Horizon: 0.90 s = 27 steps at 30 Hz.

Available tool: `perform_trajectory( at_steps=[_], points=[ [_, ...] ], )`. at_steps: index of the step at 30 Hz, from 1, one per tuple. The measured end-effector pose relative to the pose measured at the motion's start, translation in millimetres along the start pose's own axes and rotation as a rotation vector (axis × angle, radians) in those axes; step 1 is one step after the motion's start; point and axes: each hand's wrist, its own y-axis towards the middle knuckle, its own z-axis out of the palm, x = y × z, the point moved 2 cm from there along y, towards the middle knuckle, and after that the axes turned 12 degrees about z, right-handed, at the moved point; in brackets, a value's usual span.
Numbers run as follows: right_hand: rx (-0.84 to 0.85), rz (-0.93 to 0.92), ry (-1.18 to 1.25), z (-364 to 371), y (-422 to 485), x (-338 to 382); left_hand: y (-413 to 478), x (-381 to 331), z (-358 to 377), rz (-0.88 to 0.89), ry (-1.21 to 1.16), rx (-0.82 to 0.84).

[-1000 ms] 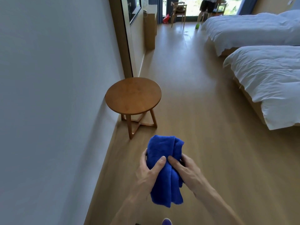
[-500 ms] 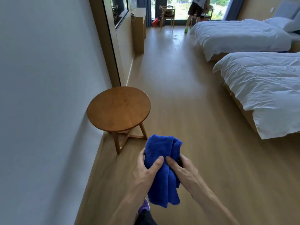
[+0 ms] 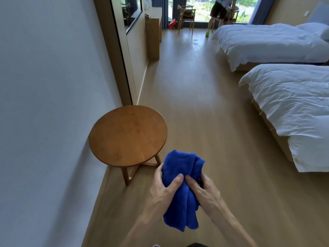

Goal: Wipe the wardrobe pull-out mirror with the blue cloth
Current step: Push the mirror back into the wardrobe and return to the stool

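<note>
1. head view, the hands: the left hand [image 3: 163, 191] and the right hand [image 3: 204, 189] both grasp the bunched blue cloth [image 3: 181, 193], thumbs almost meeting across its front. the cloth sits between the 2 hands, its loose ends hanging below them.
2. head view, what has changed: over the last second the grip is the same, but the small round counter [image 3: 128, 136] has slid down and left in the frame and is now just ahead and left of the left hand. more of the far window end of the room shows. this reads as the person walking forward along the wall [image 3: 44, 104].
3. head view, what it means: wiping has not begun. the cloth touches nothing but the hands. i cannot tell for sure which fitting is the pull-out mirror. a tall framed panel [image 3: 122, 56] stands further ahead on the left, beyond the counter, so that is probably where the person is going.
4. head view, surface and room: pale wood floor [image 3: 204, 104] runs ahead of the hands. 2 beds with white covers lie to the right, the near bed [image 3: 293, 97] and the far bed [image 3: 267, 41]. far ahead, another person [image 3: 220, 9] stands by a chair [image 3: 187, 15] at the window.
</note>
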Motion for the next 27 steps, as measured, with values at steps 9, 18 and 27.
perform_trajectory(
  at_steps=[9, 18, 27],
  points=[
    [0.106, 0.013, -0.098, -25.7, 106.1, 50.6, 93.3, -8.1, 29.7, -0.046, 0.016, -0.171],
    [0.308, -0.011, -0.243, -58.1, 202.9, 126.1, 176.4, -27.7, 66.0, -0.08, 0.017, -0.396],
    [0.46, -0.002, -0.392, -28.7, 269.4, 158.7, 222.4, -20.3, 50.8, -0.117, -0.072, -0.593]
  ],
)
